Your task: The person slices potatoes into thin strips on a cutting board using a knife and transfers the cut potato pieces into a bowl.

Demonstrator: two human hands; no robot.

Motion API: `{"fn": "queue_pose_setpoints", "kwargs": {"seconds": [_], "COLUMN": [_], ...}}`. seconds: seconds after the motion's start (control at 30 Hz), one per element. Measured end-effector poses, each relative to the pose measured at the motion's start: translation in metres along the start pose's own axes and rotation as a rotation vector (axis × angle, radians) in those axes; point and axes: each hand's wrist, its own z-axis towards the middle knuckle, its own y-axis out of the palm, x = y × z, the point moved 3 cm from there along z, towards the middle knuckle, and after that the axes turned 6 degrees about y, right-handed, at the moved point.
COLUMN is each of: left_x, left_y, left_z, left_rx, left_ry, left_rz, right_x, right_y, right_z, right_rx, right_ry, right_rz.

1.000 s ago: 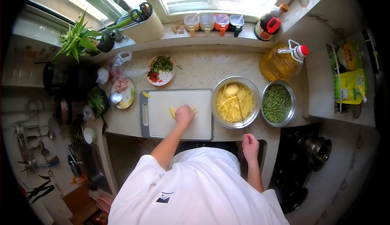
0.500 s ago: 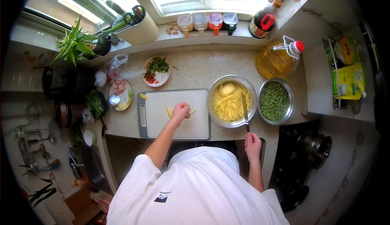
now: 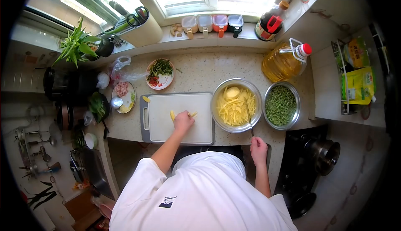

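Note:
My left hand (image 3: 184, 122) is over the white cutting board (image 3: 167, 133), its fingers closed on a few potato strips (image 3: 193, 114) that stick out on the right side. Just left of these fingers lies a piece of potato (image 3: 172, 115), and another bit sits at the board's upper left corner. Gripped by its handle in my right hand (image 3: 259, 147) is a knife (image 3: 249, 116), the blade reaching over the metal bowl (image 3: 215, 120). Potato strips (image 3: 229, 111) fill that bowl, with a peeled potato (image 3: 232, 92) on top.
Right of the potatoes stands a metal bowl of chopped greens (image 3: 280, 106), with an oil jug (image 3: 284, 62) behind. Plates with chopped peppers (image 3: 160, 69) and minced meat (image 3: 122, 89) are at the back left. A stove with a pot (image 3: 321, 154) is at right.
My left hand has moved down slightly onto the board. The knife blade has turned more edge-on above the bowl, while my right hand stays nearly in place.

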Motion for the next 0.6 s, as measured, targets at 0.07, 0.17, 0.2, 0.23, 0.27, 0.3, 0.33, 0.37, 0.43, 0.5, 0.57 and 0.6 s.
{"fn": "queue_pose_setpoints", "kwargs": {"seconds": [0.07, 0.17, 0.2, 0.23, 0.27, 0.3, 0.33, 0.37, 0.43, 0.5, 0.57, 0.6], "left_x": [0.001, 0.008, 0.019, 0.036, 0.054, 0.075, 0.099, 0.118, 0.143, 0.160, 0.168, 0.170], "left_y": [-0.005, -0.017, -0.024, -0.033, -0.041, -0.049, -0.056, -0.056, -0.040, -0.020, 0.002, 0.002], "left_z": [-0.001, 0.000, 0.000, -0.002, -0.004, -0.005, -0.005, -0.002, 0.007, 0.009, 0.006, 0.002], "left_rx": [0.004, 0.017, -0.009, -0.037, -0.065, -0.077, -0.088, -0.099, -0.202, -0.182, -0.035, -0.028], "left_ry": [-0.056, -0.026, -0.019, -0.015, -0.013, 0.041, 0.095, 0.150, 0.147, 0.220, 0.371, 0.406], "left_rz": [-0.014, -0.153, -0.264, -0.376, -0.488, -0.495, -0.502, -0.508, -0.521, -0.468, -0.349, -0.371], "right_x": [0.003, 0.009, 0.010, 0.011, 0.011, 0.011, 0.009, 0.006, 0.003, 0.003, 0.000, -0.001], "right_y": [0.000, -0.002, -0.004, -0.005, -0.007, -0.008, -0.008, -0.007, -0.006, -0.006, -0.005, -0.006], "right_z": [0.003, 0.008, 0.009, 0.009, 0.010, 0.010, 0.010, 0.010, 0.011, 0.010, 0.006, 0.005], "right_rx": [0.000, 0.019, 0.030, 0.033, 0.034, 0.034, 0.040, 0.046, 0.052, 0.051, 0.054, 0.057], "right_ry": [-0.063, -0.115, -0.124, -0.115, -0.105, -0.096, -0.088, -0.081, -0.078, -0.087, -0.086, -0.086], "right_rz": [-0.025, -0.054, -0.063, -0.059, -0.057, -0.055, -0.045, -0.033, -0.008, 0.015, 0.007, 0.005]}}
